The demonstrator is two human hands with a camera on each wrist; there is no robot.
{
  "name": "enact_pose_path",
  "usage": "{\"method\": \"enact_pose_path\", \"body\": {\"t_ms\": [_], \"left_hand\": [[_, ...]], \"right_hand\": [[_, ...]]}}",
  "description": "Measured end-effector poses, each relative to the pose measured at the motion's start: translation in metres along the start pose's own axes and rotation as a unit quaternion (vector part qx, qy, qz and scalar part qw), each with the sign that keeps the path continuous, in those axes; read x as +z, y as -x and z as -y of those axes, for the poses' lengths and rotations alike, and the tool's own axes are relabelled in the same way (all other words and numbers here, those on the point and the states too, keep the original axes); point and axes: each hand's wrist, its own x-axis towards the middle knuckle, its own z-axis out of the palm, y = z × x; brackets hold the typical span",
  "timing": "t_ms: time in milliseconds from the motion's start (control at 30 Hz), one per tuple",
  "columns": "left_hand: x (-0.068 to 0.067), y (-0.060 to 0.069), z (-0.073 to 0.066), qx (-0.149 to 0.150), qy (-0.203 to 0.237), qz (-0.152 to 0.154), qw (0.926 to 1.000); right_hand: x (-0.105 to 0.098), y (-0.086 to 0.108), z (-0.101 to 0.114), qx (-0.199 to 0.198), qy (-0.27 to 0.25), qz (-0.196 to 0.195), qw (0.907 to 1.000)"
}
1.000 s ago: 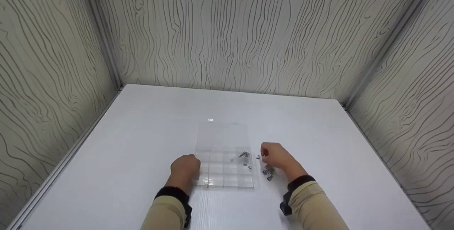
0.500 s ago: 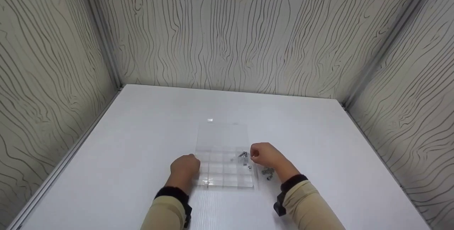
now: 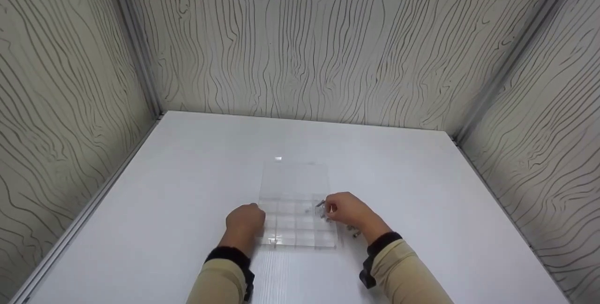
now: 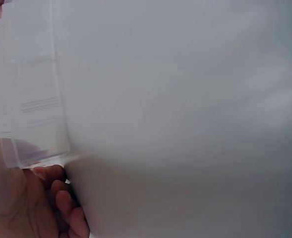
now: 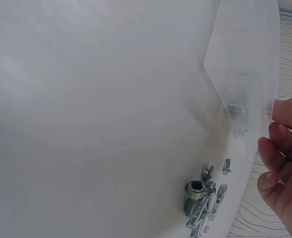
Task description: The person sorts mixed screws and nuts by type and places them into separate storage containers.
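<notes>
A clear compartment box [image 3: 286, 222] lies on the white table with its lid [image 3: 295, 177] laid back. At its left side my left hand [image 3: 246, 219] grips the edge, fingers curled at a corner in the left wrist view. Over the box's right edge my right hand [image 3: 349, 210] has thumb and fingertips pinched together, seemingly on a small metal piece too hidden to identify. Metal screws [image 3: 320, 203] lie in a right-hand compartment beside those fingertips. In the right wrist view, loose screws [image 5: 205, 213] and a threaded metal fitting [image 5: 195, 196] lie below the hand.
The white table [image 3: 211, 154] extends around the box. Patterned panels [image 3: 300, 46] stand behind it and on both sides. A single screw [image 5: 227, 166] lies apart from the loose pile, close to the box.
My right hand has moved left from above the table beside the loose pile to the box's right compartments. My left hand has stayed on the box's left edge.
</notes>
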Motion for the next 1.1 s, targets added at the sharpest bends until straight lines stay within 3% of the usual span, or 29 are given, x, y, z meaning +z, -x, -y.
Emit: {"method": "enact_pose_path", "body": {"t_ms": [167,333,533,667,1100], "left_hand": [[0.001,-0.001,0.000,0.004,0.003,-0.007,1.0000],[0.000,-0.001,0.000,0.000,0.013,-0.001,0.9999],[-0.001,-0.001,-0.001,-0.007,0.021,0.001,0.9997],[-0.001,-0.001,0.000,-0.009,0.021,0.003,0.9997],[-0.001,-0.002,0.001,-0.005,0.010,0.012,0.9999]], "right_hand": [[-0.001,0.001,-0.005,0.002,-0.003,-0.013,0.9999],[-0.003,0.002,-0.011,0.060,-0.011,-0.025,0.9978],[-0.003,0.006,-0.018,0.132,0.007,0.030,0.9908],[-0.003,0.011,-0.023,0.128,0.020,0.063,0.9895],[-0.004,0.020,-0.031,0.138,0.023,0.076,0.9873]]}}
